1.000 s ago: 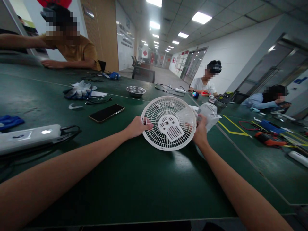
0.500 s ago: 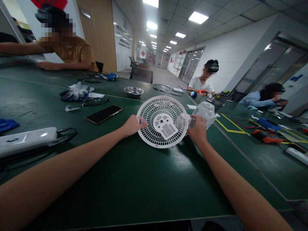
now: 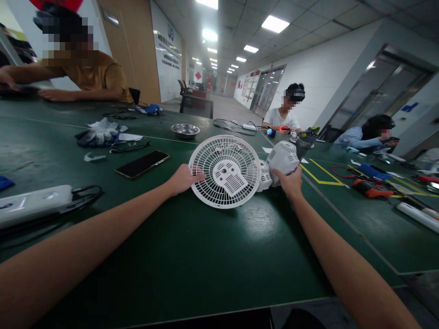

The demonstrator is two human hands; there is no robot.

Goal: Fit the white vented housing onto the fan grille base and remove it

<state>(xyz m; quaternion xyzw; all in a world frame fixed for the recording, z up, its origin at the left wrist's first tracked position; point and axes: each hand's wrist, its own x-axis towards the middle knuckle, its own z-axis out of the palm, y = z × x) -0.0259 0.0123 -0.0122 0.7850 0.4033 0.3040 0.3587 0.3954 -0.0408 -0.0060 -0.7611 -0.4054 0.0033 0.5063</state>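
In the head view, a round white fan grille (image 3: 229,176) is tilted up over the green table, its slotted hub facing me. My left hand (image 3: 182,179) pinches the grille's left rim, fingers through the bars. At the right rim shows a smaller white vented part (image 3: 264,177); how it joins the grille is hidden. My right hand (image 3: 291,182) is closed around the lower side of a larger white vented plastic housing (image 3: 283,157), thumb on its near face. The housing touches or overlaps the smaller part.
Left of the grille lie a phone (image 3: 142,164), a glove (image 3: 99,132) and a white power strip (image 3: 37,203). A metal bowl (image 3: 185,130) stands behind. To the right are yellow tape lines (image 3: 322,182) and an orange-black meter (image 3: 372,188). Several people sit around the table (image 3: 192,260).
My right hand has moved from beside the grille's right rim onto the larger housing. The smaller vented part now shows there. My left hand keeps its hold; the whole view has shifted slightly.
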